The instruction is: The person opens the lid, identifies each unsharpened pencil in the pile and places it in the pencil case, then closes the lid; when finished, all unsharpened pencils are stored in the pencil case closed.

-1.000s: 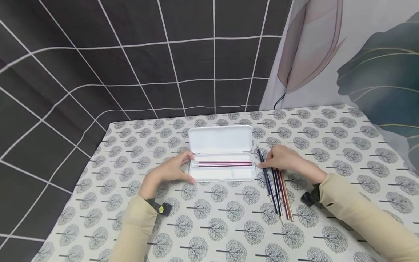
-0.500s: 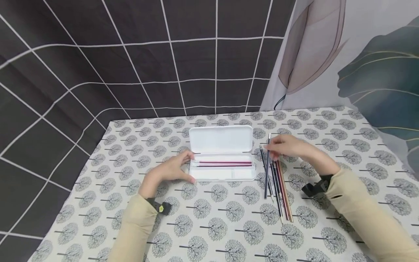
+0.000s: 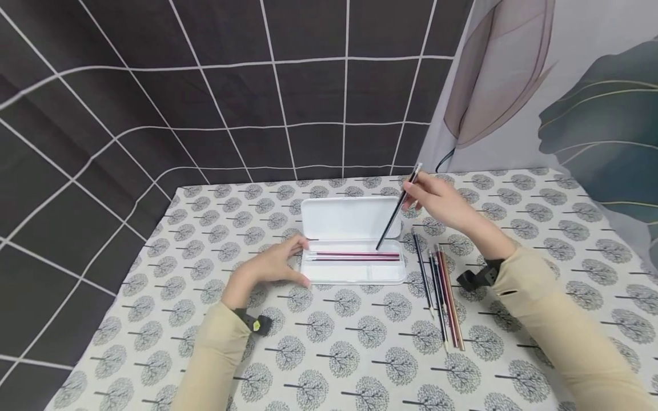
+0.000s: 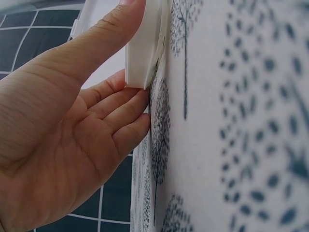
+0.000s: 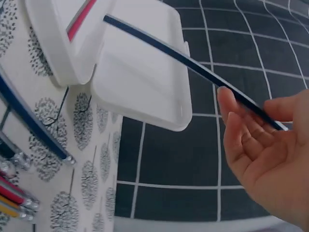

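A white pencil case point(image 3: 331, 273) lies on the table with its lid point(image 3: 334, 220) raised at the back. Several red and dark pencils point(image 3: 357, 254) lie lengthwise inside it. My left hand point(image 3: 272, 264) grips the case's left end, thumb at the front corner and fingers at the back, as the left wrist view point(image 4: 91, 121) also has it. My right hand point(image 3: 442, 201) pinches a dark pencil point(image 3: 393, 216) near its upper end. This pencil slants down to the left, its lower end over the back part of the case. In the right wrist view the pencil point(image 5: 169, 53) crosses the lid.
Right of the case lie several loose pencils point(image 3: 448, 297), dark, red and gold, roughly side by side. One dark pencil point(image 3: 424, 274) lies closest to the case. A tree-print cloth point(image 3: 339, 357) covers the table. A dark gridded curtain point(image 3: 308, 91) hangs behind.
My right hand has lifted a dark pencil from the loose group and carried it up and left, over the case, tilting it. The left hand stays at the case's left end.
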The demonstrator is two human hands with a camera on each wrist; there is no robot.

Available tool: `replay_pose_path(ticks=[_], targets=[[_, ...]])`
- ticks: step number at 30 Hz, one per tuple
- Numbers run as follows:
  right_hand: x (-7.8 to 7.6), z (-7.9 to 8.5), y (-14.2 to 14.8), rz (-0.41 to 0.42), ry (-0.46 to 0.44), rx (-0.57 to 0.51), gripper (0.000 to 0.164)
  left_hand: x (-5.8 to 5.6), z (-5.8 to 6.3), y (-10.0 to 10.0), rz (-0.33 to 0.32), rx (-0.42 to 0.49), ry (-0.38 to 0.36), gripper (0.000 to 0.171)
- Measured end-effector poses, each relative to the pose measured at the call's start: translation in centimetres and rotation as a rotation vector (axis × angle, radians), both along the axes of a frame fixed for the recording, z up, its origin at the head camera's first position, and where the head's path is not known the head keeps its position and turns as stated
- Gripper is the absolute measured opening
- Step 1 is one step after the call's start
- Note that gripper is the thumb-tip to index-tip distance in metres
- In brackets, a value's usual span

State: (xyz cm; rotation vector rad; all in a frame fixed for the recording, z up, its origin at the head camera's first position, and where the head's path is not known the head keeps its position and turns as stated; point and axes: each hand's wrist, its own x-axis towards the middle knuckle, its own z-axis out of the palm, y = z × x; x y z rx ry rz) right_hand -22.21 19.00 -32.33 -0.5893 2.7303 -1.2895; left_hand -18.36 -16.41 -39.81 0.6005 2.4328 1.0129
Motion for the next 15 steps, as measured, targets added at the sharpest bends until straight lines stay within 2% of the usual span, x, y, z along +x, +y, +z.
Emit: replay_pose_path(ticks=[2, 7, 10, 15], targets=[[0.0, 0.1, -0.5, 0.038, 0.081, 0.05, 0.03, -0.1, 0.0, 0.0, 0.003, 0.003, 0.001, 0.074], [-0.3, -0.7, -2.3, 0.208, 0.188, 0.128, 0.018, 0.0, -0.1, 0.1, 0.016, -0.016, -0.009, 0.073], [-0.3, -1.4, -3.6, 0.292, 0.21, 0.159, 0.014, 0.0, -0.2, 0.1, 0.022, -0.018, -0.014, 0.072], [-0.4, -2.9, -5.3, 0.406, 0.196, 0.196, 0.014, 0.0, -0.1, -0.1, 0.022, -0.013, 0.005, 0.072]])
